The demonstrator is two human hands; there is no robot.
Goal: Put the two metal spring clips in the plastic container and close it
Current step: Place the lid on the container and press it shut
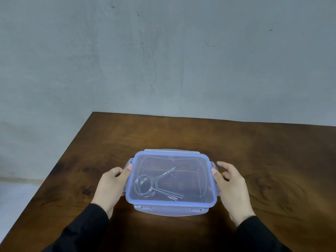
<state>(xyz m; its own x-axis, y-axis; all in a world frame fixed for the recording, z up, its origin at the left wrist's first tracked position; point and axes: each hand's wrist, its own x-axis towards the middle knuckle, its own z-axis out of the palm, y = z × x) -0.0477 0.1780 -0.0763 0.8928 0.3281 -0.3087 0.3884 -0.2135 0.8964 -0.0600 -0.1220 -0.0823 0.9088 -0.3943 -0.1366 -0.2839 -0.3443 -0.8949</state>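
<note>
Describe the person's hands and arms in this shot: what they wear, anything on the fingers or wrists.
Both arms are covered by long black sleeves, the left sleeve and the right sleeve, each ending at the wrist. The left hand and right hand are bare: no gloves, and no rings, watch or bracelet show. Fingernails look short and unpainted.

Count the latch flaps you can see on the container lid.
4: far flap, near flap, left flap by the left hand, right flap by the right hand.
</note>
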